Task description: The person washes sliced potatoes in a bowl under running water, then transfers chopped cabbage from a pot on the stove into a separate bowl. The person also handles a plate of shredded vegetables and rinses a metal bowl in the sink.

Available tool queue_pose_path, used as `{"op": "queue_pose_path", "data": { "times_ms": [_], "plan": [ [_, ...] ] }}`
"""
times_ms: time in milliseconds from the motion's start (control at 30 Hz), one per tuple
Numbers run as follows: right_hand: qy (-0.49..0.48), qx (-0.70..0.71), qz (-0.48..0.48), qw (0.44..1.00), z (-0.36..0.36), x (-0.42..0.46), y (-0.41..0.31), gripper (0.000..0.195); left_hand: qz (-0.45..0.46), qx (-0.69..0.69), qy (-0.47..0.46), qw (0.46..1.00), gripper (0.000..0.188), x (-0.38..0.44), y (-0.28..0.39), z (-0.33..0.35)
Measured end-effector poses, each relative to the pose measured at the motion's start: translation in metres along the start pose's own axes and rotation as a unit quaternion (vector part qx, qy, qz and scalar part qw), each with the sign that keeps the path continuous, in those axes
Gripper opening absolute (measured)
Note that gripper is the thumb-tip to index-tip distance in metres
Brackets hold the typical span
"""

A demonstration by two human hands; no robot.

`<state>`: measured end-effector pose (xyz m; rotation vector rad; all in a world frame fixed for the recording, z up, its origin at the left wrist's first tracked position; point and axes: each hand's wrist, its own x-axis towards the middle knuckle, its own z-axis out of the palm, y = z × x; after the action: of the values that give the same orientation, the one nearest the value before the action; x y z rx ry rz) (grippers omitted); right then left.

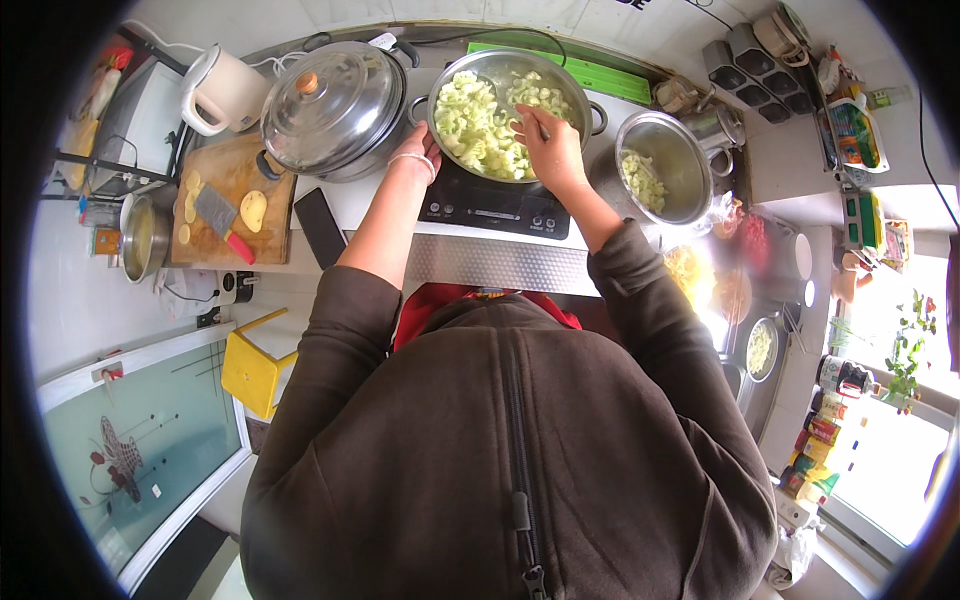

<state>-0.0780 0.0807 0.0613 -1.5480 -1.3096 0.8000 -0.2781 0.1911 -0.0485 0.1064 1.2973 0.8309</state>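
A wide steel pan [585, 94] with two loop handles holds pale green cauliflower pieces [480, 142]. It stands on a black induction cooker [495, 214]. My left hand [417, 150] grips the pan's left side just below its loop handle, a pale bracelet on the wrist. Over the right part of the pan, my right hand [551, 146] is closed with fingers bent, apparently around a metal utensil [496, 88] whose head lies among the cauliflower; most of its handle is hidden. To the right, a deep steel pot [679, 165] contains more cauliflower pieces [642, 180].
At left stand a lidded steel pot [330, 105], a cream kettle [225, 90] and a wooden board [277, 217] with a red-handled cleaver [221, 217] and cut potato [253, 210]. A phone [320, 225] lies near the counter edge. A yellow stool [251, 367] stands below.
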Motion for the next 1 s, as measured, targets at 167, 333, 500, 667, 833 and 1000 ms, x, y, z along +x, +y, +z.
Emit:
{"op": "queue_pose_path", "data": {
  "times_ms": [167, 333, 500, 667, 833, 1000],
  "plan": [
    [-0.015, 0.204, 0.121, 0.971, -0.010, -0.001, 0.000, 0.034, -0.012, 0.007, -0.004, 1.000, 0.022, -0.004, 0.000, 0.000],
    [-0.005, 0.362, 0.194, 0.912, -0.022, 0.006, 0.001, 0.034, -0.019, -0.001, -0.007, 1.000, 0.025, -0.003, 0.003, -0.004],
    [0.003, 0.412, 0.191, 0.891, -0.028, 0.006, 0.005, 0.034, -0.024, -0.022, -0.015, 0.999, 0.026, -0.007, 0.007, -0.008],
    [0.009, 0.389, 0.184, 0.903, -0.043, 0.002, -0.003, 0.034, -0.032, -0.053, -0.015, 0.998, 0.033, -0.029, 0.008, -0.013],
    [0.023, 0.358, 0.157, 0.920, -0.061, -0.006, -0.019, 0.033, -0.035, -0.074, -0.009, 0.997, 0.042, -0.051, 0.012, -0.018],
    [0.024, 0.360, 0.137, 0.923, -0.082, -0.017, -0.029, 0.034, -0.038, -0.083, -0.019, 0.996, 0.048, -0.058, 0.017, -0.017]
  ]
}}
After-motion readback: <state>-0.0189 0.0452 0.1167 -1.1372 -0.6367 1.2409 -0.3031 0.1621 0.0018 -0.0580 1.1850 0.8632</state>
